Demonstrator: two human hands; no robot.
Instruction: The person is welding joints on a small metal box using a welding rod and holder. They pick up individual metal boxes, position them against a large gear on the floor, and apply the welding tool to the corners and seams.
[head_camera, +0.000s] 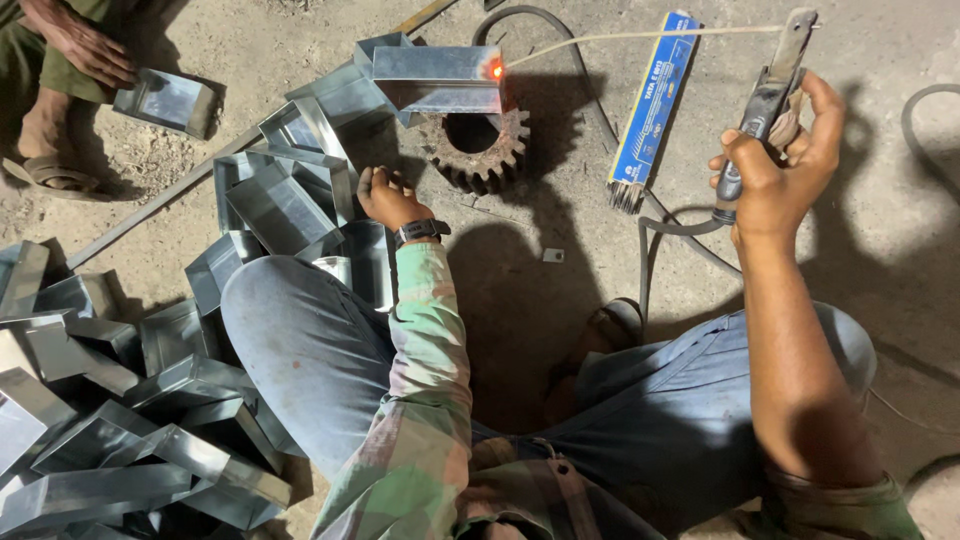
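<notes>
My right hand (775, 175) is closed tight around the holder (765, 100), thumb over the grip, with the jaw end pointing up and away from me. The rod (640, 38) runs from that jaw far off to the left of the hand, and its tip glows orange where it meets the end of the box (440, 78). The box is a folded sheet-metal channel lying across a rusty gear (478, 152). A cable (670, 228) drops from the holder just below my right wrist.

My left hand (388, 197) is loosely curled, palm down, holding nothing; its fingers rest on the edge of a channel in the stack (285, 190) just to its left. The welded box sits beyond this hand, up and slightly right, well apart from the fingers. A watch (420, 230) sits on that wrist.

A blue packet (655, 95) of rods lies between my two hands, nearer the right. More channels (120, 420) are heaped beside my left knee. Far to the left, another person's hand (85, 45) rests by one more channel (168, 100).
</notes>
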